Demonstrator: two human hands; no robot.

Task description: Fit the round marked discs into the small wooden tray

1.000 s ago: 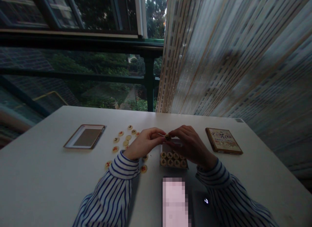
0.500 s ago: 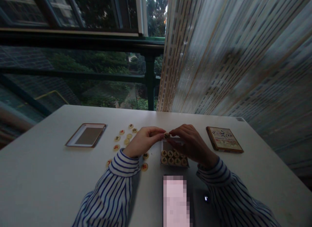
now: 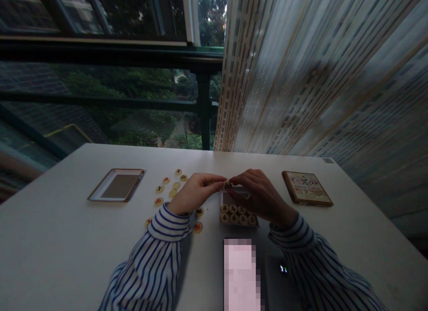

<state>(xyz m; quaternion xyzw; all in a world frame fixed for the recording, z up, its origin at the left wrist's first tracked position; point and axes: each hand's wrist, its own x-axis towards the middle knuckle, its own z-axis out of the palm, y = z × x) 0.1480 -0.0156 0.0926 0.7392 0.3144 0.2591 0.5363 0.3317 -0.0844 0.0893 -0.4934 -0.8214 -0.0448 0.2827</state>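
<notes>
Between the fingertips of both hands is a round Chinese chess piece [image 3: 228, 185], held just above the far part of a small box [image 3: 222, 196]. My left hand [image 3: 197, 191] pinches it from the left and my right hand [image 3: 262, 196] grips it from the right. Inside the box, rows of chess pieces with dark characters [image 3: 234, 219] fill the near part; my right hand hides some of its right side. Loose chess pieces with red or dark characters [image 3: 160, 189] lie scattered on the table around my left forearm, which covers part of them.
A box lid or tray [image 3: 117, 185] lies at the left of the white table [image 3: 60, 239]. To the right is a flat printed box [image 3: 306, 188]. A blurred-out phone-like screen [image 3: 240, 275] and a grey device with a small lit display [image 3: 283, 269] lie in front.
Both hands keep hold of the chess piece over the box, with almost no movement. The whole view has shifted slightly.
</notes>
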